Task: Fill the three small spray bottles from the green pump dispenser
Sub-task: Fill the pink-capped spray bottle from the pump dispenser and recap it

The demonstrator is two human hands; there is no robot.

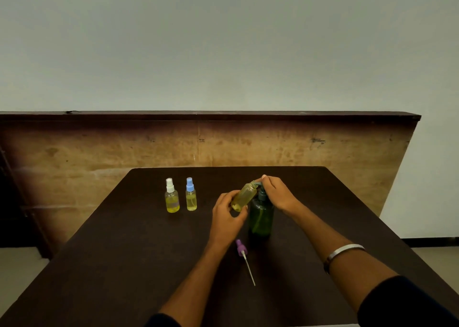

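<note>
The green pump dispenser (260,217) stands upright near the middle of a dark table (124,252), and everything else is placed around it. Well to its left, two small spray bottles stand upright side by side, apart from each other: a white-capped bottle (172,196) and, nearer the dispenser, a blue-capped bottle (191,195), both holding yellow liquid. Just left of the dispenser, the left hand (227,217) curls its fingers around an uncapped bottle (244,197), also part-filled with yellow liquid, tilting it so that its open mouth meets the dispenser's spout. In front of the dispenser, toward the person, a purple spray cap (240,247) lies on the table with its white dip tube pointing away from the dispenser. On top of the dispenser, the right hand (278,194) rests bent over the pump head, fingers closed down on it. A silver bangle (345,249) circles the right forearm.
</note>
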